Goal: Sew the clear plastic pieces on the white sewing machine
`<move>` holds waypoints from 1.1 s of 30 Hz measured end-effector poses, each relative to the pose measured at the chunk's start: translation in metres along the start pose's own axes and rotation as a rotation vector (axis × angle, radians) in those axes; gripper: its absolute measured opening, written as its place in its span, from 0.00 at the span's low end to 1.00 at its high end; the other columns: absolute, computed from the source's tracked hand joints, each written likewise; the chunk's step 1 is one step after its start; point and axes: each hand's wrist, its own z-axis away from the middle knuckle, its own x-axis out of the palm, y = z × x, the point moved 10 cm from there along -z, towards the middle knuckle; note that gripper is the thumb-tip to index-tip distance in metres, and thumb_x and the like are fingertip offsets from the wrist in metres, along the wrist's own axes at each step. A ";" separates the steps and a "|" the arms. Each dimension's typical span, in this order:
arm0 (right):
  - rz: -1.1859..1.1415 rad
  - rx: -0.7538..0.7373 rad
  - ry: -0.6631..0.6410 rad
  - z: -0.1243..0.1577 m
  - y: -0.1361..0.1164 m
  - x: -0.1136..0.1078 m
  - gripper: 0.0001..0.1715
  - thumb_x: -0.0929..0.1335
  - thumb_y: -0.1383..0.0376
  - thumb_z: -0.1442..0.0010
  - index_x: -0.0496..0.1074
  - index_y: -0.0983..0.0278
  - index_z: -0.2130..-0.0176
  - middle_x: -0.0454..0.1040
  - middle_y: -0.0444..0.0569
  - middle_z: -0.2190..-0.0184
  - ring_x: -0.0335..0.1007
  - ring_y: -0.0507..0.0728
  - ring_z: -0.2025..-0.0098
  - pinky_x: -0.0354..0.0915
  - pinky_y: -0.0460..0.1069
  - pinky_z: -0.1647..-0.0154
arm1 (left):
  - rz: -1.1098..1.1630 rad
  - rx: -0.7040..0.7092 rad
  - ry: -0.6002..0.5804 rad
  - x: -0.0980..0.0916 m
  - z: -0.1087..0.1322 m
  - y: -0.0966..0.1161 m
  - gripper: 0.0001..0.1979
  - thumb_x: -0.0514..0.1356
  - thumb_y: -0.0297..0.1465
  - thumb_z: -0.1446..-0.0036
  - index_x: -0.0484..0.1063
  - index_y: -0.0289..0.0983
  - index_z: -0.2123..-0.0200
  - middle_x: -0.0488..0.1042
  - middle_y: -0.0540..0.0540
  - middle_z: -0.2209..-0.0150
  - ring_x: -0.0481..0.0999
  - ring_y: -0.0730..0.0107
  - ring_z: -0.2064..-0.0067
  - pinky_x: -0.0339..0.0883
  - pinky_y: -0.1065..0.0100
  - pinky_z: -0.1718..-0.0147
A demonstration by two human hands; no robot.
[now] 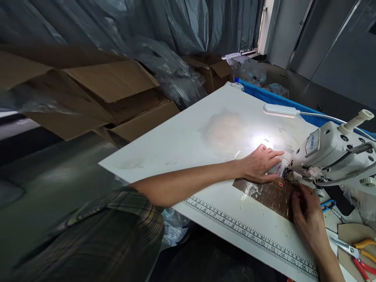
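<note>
My left hand [260,164] lies flat with fingers spread, close to the needle area of a white sewing machine [320,145]. Beneath its fingers is a clear plastic piece [275,169] with small red marks. My right hand [308,205] is on the near side of the needle, fingers curled and closed; whatever they may hold is hidden. Between the hands a shiny brown strip [264,196], scuffed and tape-like, covers part of the white table [188,156]. The machine's presser foot [286,172] is partly hidden.
A printed ruler [249,235] runs along the table's near edge. Scissors [349,246], orange and red handles [364,266] and a dark phone-like object [339,199] lie at right. A lamp [282,110] lights the sewing spot. Cardboard boxes [111,80] stand left.
</note>
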 end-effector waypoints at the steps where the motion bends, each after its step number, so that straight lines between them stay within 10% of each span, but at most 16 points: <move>1: 0.023 -0.003 0.002 0.001 -0.002 0.000 0.25 0.61 0.54 0.35 0.71 0.62 0.45 0.72 0.59 0.52 0.71 0.64 0.52 0.70 0.61 0.51 | 0.003 -0.032 0.056 -0.004 0.001 -0.003 0.23 0.47 0.44 0.32 0.68 0.34 0.48 0.65 0.35 0.37 0.71 0.53 0.49 0.60 0.54 0.53; 6: 0.080 -0.014 -0.006 0.001 -0.004 0.006 0.26 0.60 0.53 0.35 0.71 0.62 0.44 0.71 0.60 0.50 0.71 0.64 0.53 0.71 0.61 0.53 | -0.004 -0.171 0.173 -0.015 -0.008 -0.025 0.19 0.47 0.30 0.35 0.63 0.33 0.43 0.65 0.33 0.38 0.67 0.53 0.42 0.60 0.52 0.49; 13: 0.155 -0.035 0.027 -0.004 -0.012 0.005 0.24 0.59 0.53 0.35 0.75 0.62 0.50 0.73 0.60 0.53 0.71 0.65 0.52 0.70 0.59 0.53 | 0.088 -0.099 -0.138 0.007 -0.083 -0.068 0.17 0.46 0.31 0.34 0.72 0.36 0.51 0.74 0.38 0.51 0.73 0.57 0.51 0.63 0.59 0.52; 18: 0.166 -0.057 0.041 -0.008 -0.014 0.004 0.23 0.60 0.55 0.34 0.75 0.63 0.52 0.73 0.61 0.56 0.72 0.64 0.53 0.71 0.59 0.54 | 0.091 -0.177 -0.151 0.025 -0.112 -0.106 0.18 0.45 0.31 0.33 0.74 0.36 0.53 0.72 0.39 0.48 0.71 0.57 0.47 0.63 0.60 0.49; 24: 0.164 -0.134 0.074 -0.008 -0.014 0.008 0.23 0.59 0.55 0.34 0.74 0.64 0.51 0.74 0.59 0.56 0.72 0.61 0.60 0.73 0.56 0.62 | 0.049 -0.247 -0.061 0.007 -0.103 -0.111 0.21 0.44 0.33 0.31 0.65 0.36 0.41 0.64 0.40 0.37 0.64 0.54 0.38 0.59 0.55 0.43; 30: 0.136 -0.203 0.089 -0.003 -0.017 0.013 0.23 0.57 0.57 0.32 0.72 0.62 0.47 0.71 0.58 0.54 0.71 0.62 0.55 0.72 0.61 0.53 | -0.004 -0.283 -0.132 0.003 -0.067 -0.085 0.23 0.44 0.39 0.31 0.76 0.35 0.63 0.75 0.39 0.66 0.75 0.57 0.65 0.66 0.59 0.65; 33: 0.134 -0.214 0.091 -0.001 -0.017 0.014 0.24 0.57 0.57 0.32 0.72 0.64 0.47 0.70 0.60 0.55 0.71 0.64 0.54 0.72 0.63 0.52 | -0.033 -0.274 -0.156 0.008 -0.056 -0.080 0.23 0.47 0.44 0.33 0.75 0.35 0.63 0.74 0.39 0.62 0.75 0.58 0.62 0.65 0.60 0.60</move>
